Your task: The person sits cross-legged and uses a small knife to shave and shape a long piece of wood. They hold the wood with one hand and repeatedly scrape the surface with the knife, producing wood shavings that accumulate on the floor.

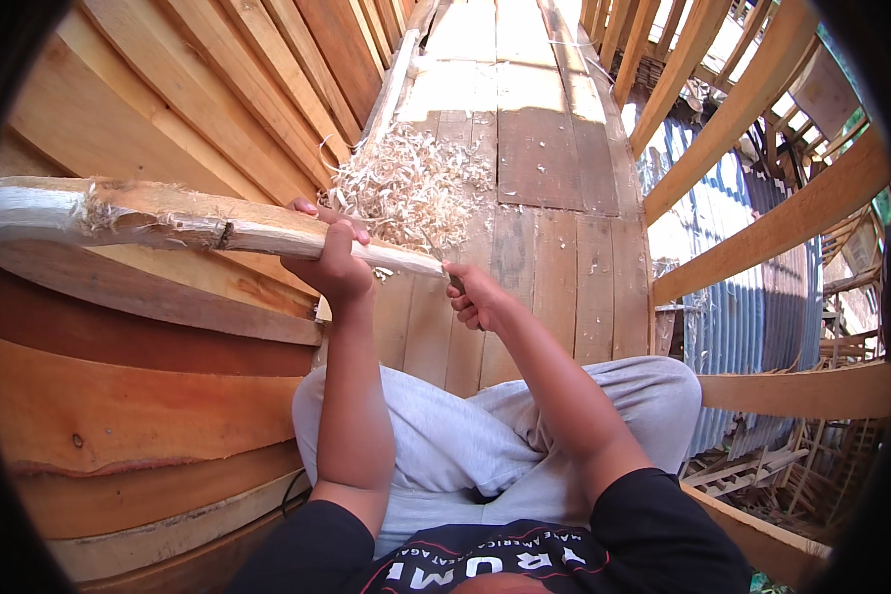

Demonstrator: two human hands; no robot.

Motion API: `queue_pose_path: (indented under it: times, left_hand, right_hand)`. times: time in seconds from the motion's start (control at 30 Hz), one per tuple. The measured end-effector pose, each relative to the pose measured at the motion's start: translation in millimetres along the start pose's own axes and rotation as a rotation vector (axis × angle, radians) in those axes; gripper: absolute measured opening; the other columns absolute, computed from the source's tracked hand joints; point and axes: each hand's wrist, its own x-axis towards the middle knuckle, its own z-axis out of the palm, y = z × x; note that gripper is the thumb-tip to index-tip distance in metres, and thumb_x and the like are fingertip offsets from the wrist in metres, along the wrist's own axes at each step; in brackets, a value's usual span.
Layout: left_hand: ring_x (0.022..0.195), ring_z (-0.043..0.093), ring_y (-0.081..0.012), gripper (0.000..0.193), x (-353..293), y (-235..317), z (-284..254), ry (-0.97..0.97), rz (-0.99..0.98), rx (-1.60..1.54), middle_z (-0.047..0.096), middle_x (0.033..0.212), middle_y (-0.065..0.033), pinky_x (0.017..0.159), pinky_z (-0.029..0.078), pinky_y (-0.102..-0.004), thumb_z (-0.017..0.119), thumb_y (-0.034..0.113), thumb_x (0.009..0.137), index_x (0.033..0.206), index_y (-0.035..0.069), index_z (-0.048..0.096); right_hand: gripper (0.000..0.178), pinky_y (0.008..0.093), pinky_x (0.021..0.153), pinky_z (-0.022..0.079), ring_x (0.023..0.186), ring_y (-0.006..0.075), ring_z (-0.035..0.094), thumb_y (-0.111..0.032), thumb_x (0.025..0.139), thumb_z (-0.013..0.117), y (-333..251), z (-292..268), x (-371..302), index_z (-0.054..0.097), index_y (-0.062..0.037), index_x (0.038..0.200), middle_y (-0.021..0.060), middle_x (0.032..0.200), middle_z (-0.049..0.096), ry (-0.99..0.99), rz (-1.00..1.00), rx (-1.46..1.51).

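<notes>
A: What did the left hand [335, 259] have?

B: A long, pale pole [173, 220]. The fingers were wrapped round it near its narrow end, and most of its length ran out to the left of that hand.

A: And the right hand [480, 300]?

B: That one was curled closed round a slim dark handle [455, 284], right by the pole's tip. The fingers covered most of it, so I couldn't tell what kind of tool it was.

A: Was the pole smooth?

B: Not all over. A dark mark sat just left of the left hand, and farther out there was a rough, stringy patch.

A: What was around them?

B: A heap of curly shavings [416, 183] lay just beyond the left hand, on the plank floor [544, 262]. Boards [139, 416] stood left of both hands, wavy metal sheets [728, 287] well off to the right. Legs in grey trousers [624, 396] were crossed, nearer the body than either hand.
</notes>
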Motion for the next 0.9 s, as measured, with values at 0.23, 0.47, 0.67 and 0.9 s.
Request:
queue_pose_path:
  times: [0.23,0.47,0.67,0.9]
  left_hand:
    - [0.047,0.047,-0.014,0.031,-0.6,4.2,3.1,-0.052,0.066,-0.006,0.048,0.057,-0.0067,0.049,0.046,-0.0274,0.05,-0.004,0.07,0.099,-0.003,0.04]
    - [0.046,0.045,-0.0148,0.032,0.1,0.3,-1.3,0.001,0.035,-0.015,0.048,0.059,-0.0066,0.048,0.044,-0.0275,0.048,-0.005,0.07,0.101,-0.001,0.04]
    - [0.045,0.043,-0.0148,0.032,-2.8,2.3,4.2,0.014,0.062,-0.056,0.045,0.06,-0.0062,0.047,0.043,-0.0276,0.046,-0.005,0.069,0.1,0.001,0.039]
    - [0.046,0.042,-0.0149,0.035,-3.2,6.3,5.9,-0.015,0.078,-0.076,0.043,0.06,-0.0059,0.048,0.044,-0.0278,0.047,-0.003,0.068,0.101,0.002,0.037]
  right_hand:
    - [0.057,0.027,0.041,0.014,0.042,0.0077,0.02,-0.067,0.094,0.037,9.9,9.0,4.8,0.038,-0.0167,0.067,-0.0067,0.053,0.027,0.123,-0.054,-0.111]
    - [0.061,0.0281,0.041,0.015,0.042,0.0085,0.02,-0.072,0.091,0.035,4.0,26.4,-16.8,0.035,-0.0173,0.065,-0.0066,0.054,0.025,0.141,-0.101,-0.075]
    - [0.057,0.0289,0.04,0.018,0.041,0.0086,0.022,-0.066,0.092,0.041,4.2,22.0,-13.4,0.037,-0.0162,0.066,-0.0062,0.052,0.026,0.2,-0.185,-0.144]
    - [0.058,0.0222,0.034,0.011,0.039,0.0046,0.014,-0.064,0.095,0.039,-7.9,-7.4,-5.1,0.028,-0.0192,0.059,-0.0087,0.049,0.021,-0.201,-0.023,0.18]
